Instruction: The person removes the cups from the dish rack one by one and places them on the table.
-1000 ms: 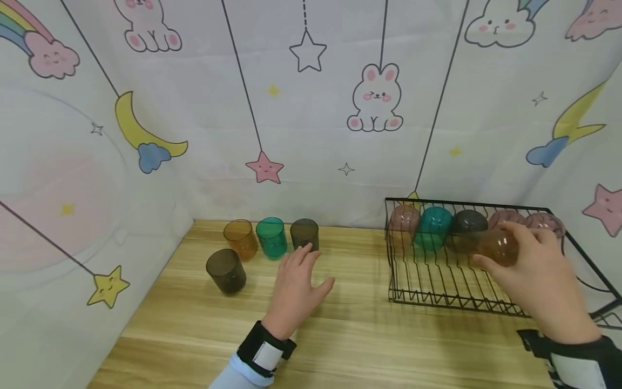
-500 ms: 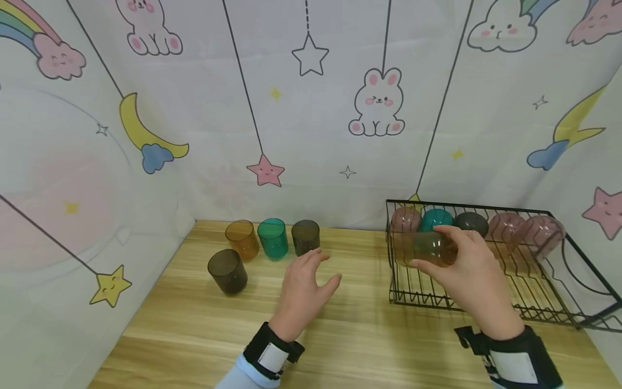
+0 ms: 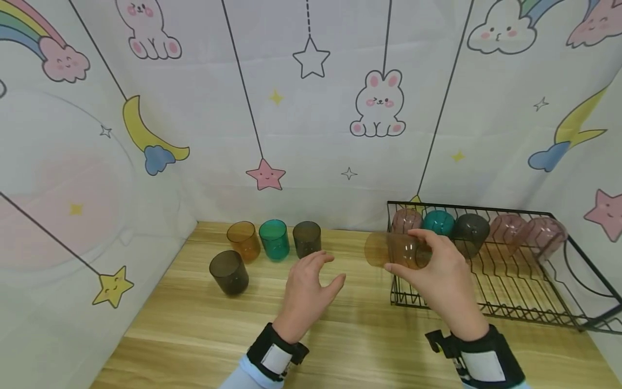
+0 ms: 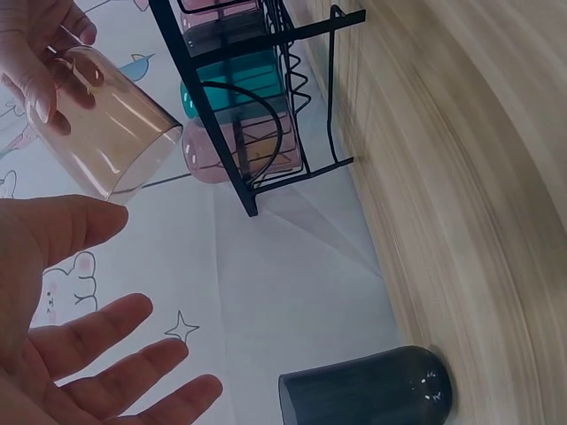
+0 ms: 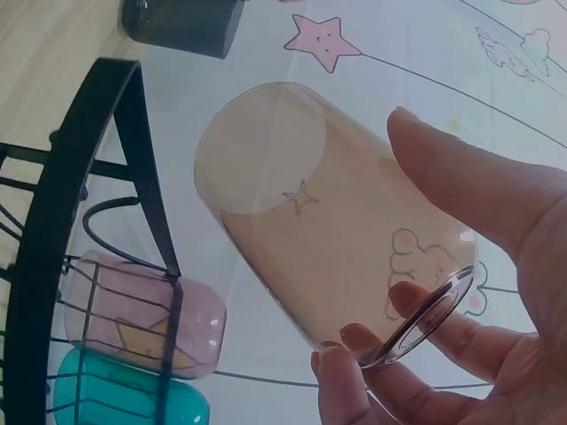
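My right hand (image 3: 444,275) holds a clear amber cup (image 3: 381,250) above the left end of the black wire rack (image 3: 469,208). The cup lies on its side, its mouth pointing left. In the right wrist view, the thumb is on one side of the cup (image 5: 310,221) and the fingers curl at its base. My left hand (image 3: 308,292) is over the table, thumb spread from relaxed fingers, holding nothing. In the left wrist view, the cup's mouth is near the left thumb (image 4: 80,226). A dark grey-brown cup (image 3: 307,239) stands just behind the left hand.
An orange cup (image 3: 244,241), a teal cup (image 3: 274,240) and another dark cup (image 3: 229,273) stand upright on the left of the wooden table (image 3: 184,335). Upturned pink (image 3: 407,220), teal (image 3: 439,222) and grey (image 3: 470,235) cups sit in the rack, with two more pink ones (image 3: 546,235) rightward.
My right hand has carried the amber cup leftward from the rack's right part to its left end, turning its mouth to the left. The left hand has shifted slightly right.
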Tool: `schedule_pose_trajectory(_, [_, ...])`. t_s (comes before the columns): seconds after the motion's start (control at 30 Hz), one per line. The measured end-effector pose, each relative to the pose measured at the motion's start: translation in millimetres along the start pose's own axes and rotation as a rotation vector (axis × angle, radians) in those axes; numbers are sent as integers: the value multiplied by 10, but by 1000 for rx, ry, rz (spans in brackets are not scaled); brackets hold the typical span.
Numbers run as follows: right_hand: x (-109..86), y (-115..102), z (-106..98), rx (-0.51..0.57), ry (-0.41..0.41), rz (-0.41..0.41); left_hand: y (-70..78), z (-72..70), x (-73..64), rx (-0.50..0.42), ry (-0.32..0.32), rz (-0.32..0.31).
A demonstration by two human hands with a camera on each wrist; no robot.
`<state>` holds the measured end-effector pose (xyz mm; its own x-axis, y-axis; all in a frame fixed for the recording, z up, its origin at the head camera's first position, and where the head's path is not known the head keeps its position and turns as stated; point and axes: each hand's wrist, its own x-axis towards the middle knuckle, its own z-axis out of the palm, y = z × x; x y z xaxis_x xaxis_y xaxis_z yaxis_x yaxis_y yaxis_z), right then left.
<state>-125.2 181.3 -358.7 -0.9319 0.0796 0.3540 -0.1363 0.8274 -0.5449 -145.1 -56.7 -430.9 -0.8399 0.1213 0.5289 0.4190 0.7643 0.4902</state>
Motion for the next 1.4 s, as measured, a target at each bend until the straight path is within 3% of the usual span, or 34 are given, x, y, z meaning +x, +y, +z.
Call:
schedule_pose_trajectory(0.3, [8,-26,68,68,-34,39,14,6,-4,-8,-8,-8])
schedule_pose_trajectory(0.53, [-3,-62,145,88,-19,48,28,-29,54,-65,-24,-64])
schedule_pose_trajectory(0.63, [-7,-76,183,123,-17,65,40,-53,92,-152,-62,-132])
schedule_pose_trajectory(0.9, [-42,-100,284,254,-5,120,131,-87,181,-478,-239,-337])
schedule_pose_trajectory(1.2, [-95,-128,381,405,11,133,233,-70,305,-724,-342,-429])
schedule_pose_trajectory(1.4, [-125,-191,451,505,23,152,313,-56,395,-842,-354,-480])
